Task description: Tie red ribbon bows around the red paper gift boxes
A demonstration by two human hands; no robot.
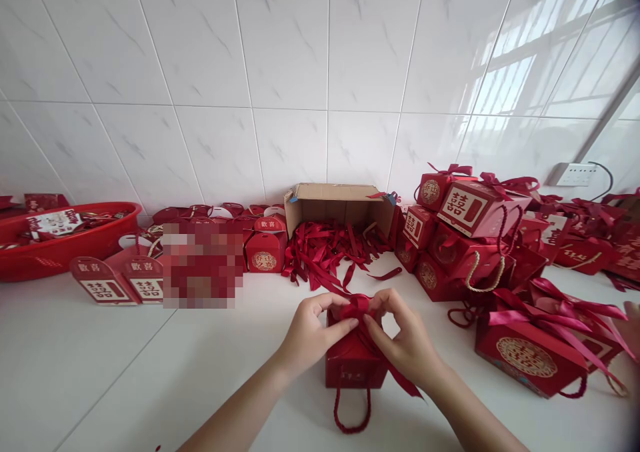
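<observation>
A small red gift box stands in front of me on the white table, its red rope handle hanging toward me. Across its top lies a red ribbon, gathered into a loop or bow. My left hand pinches the ribbon from the left between thumb and forefinger. From the right, my right hand pinches the same ribbon with thumb and fingers. One ribbon tail trails down the box's right side. The exact shape of the knot is partly hidden by my fingers.
Behind the box, a cardboard carton lies on its side, red ribbons spilling out. Finished boxes are stacked at right, with a ribboned box nearer. At left are boxes and a red basin. A hand shows at the right edge.
</observation>
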